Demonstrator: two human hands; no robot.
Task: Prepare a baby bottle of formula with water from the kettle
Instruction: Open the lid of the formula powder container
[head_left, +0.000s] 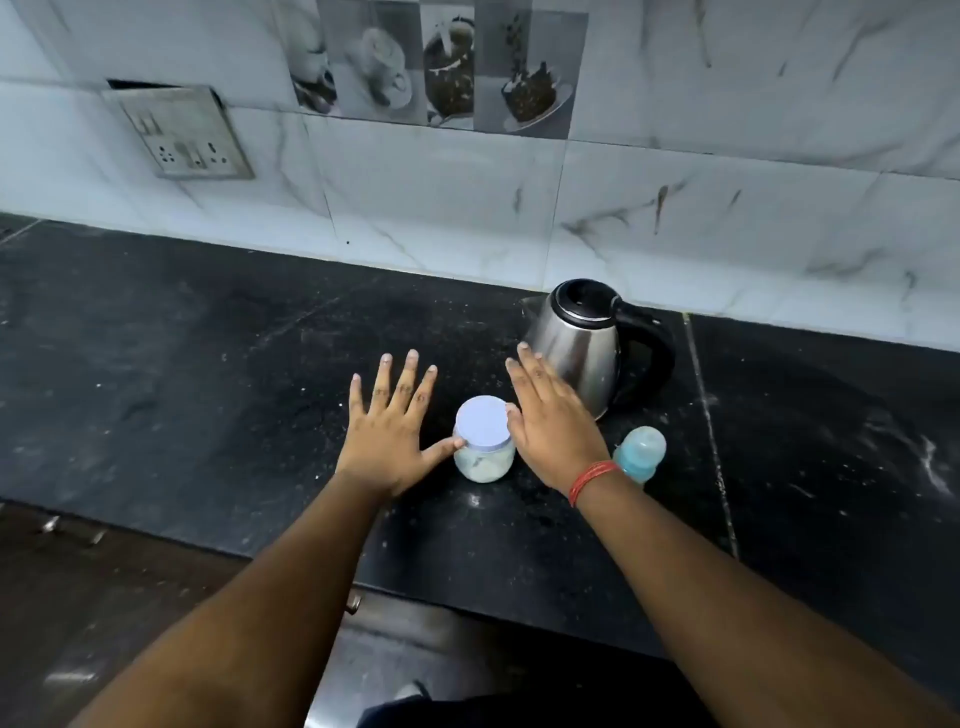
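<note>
A small clear jar (484, 441) with a pale lilac lid and white powder inside stands on the black counter (208, 364). My left hand (389, 421) is flat and spread just left of it, thumb tip touching the jar. My right hand (550, 415) is spread just right of it, thumb near the lid. A steel kettle (582, 343) with a black lid and handle stands behind my right hand. A light blue baby bottle (641, 453) with its cap on stands beside my right wrist.
A white marble-tiled wall (675, 208) runs behind the counter, with a switch and socket plate (182, 137) at the upper left. The counter's front edge (467, 608) runs below my forearms, with a cabinet handle under it.
</note>
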